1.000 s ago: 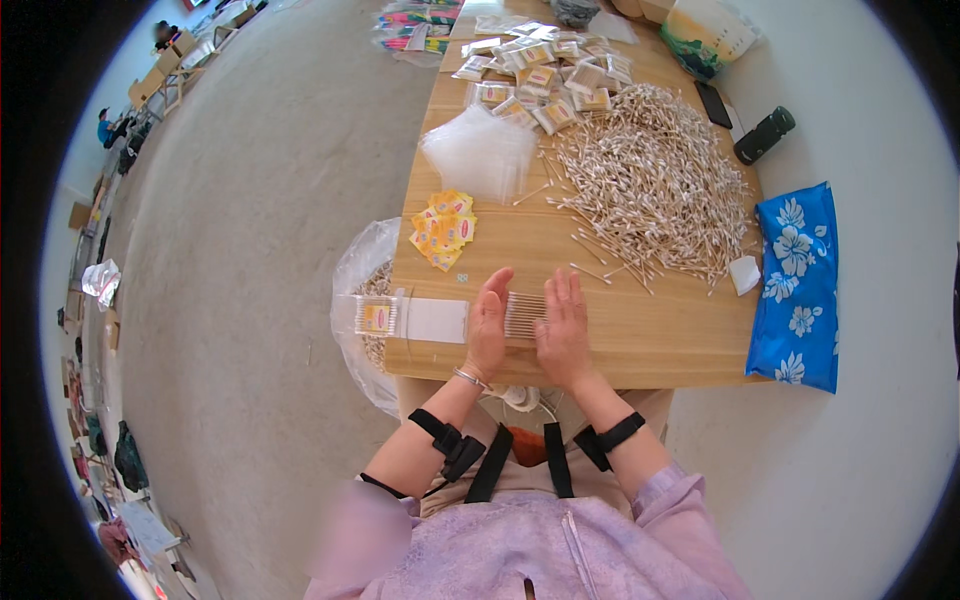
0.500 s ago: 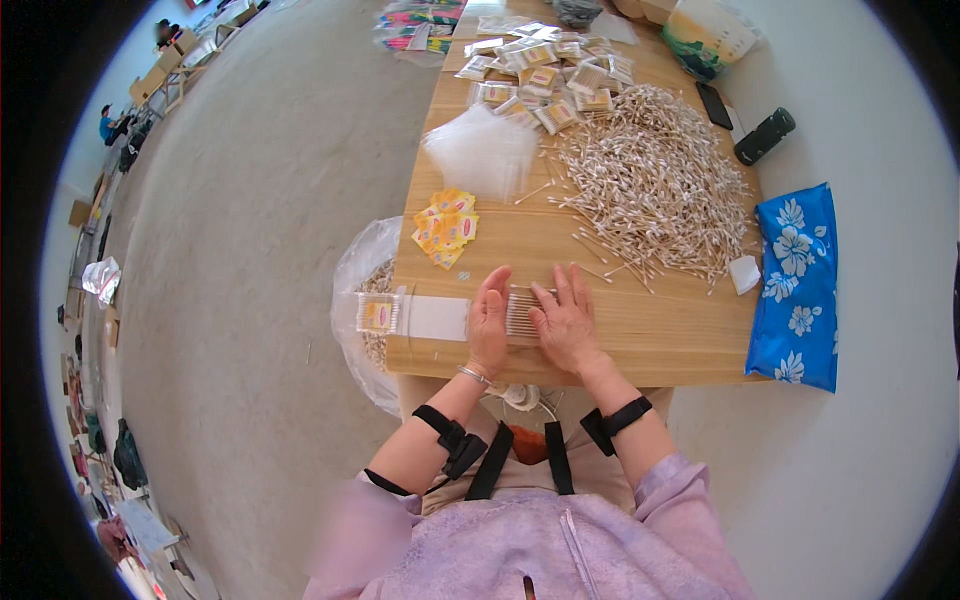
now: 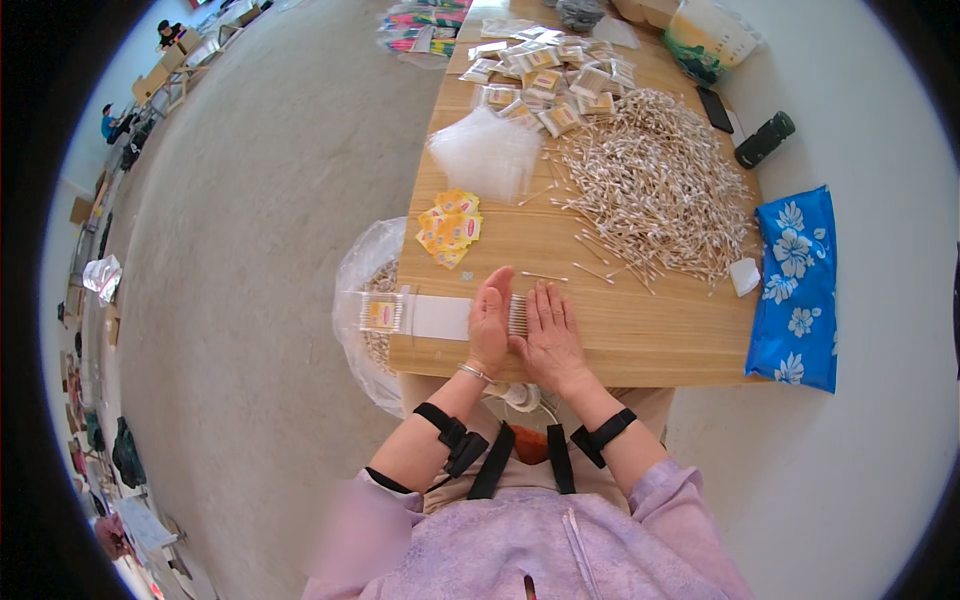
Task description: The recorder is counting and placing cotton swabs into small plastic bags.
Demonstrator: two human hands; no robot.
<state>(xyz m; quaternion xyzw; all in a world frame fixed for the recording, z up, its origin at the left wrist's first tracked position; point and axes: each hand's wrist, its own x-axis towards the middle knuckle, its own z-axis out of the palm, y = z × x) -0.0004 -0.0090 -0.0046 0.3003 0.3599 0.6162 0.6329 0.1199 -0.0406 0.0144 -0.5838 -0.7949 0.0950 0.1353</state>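
Near edge of the wooden table [image 3: 640, 350]: left hand [image 3: 490, 322] and right hand [image 3: 551, 335], both flat with fingers straight, palms turned inward, pressing between them a small bundle of cotton swabs [image 3: 518, 315]. Only the bundle's top shows; the rest is hidden between the palms. Neither hand is clenched.

Just left of the left hand, at the near-left corner: clear flat packet [image 3: 410, 314], with a yellow label at its far end, overhanging the table edge. Below that corner: clear plastic bag [image 3: 365, 290], its contents hard to make out.

Mid-table, left: stack of yellow labels [image 3: 450, 228]. One loose swab [image 3: 545, 276] lies just beyond the fingertips.

Centre to right: large heap of cotton swabs [image 3: 650, 185]. Beyond the labels: pile of empty clear bags [image 3: 487, 155].

Far end: filled packets [image 3: 550, 75], small and indistinct.

Right edge: blue floral cloth [image 3: 795, 285], partly hanging off the table.
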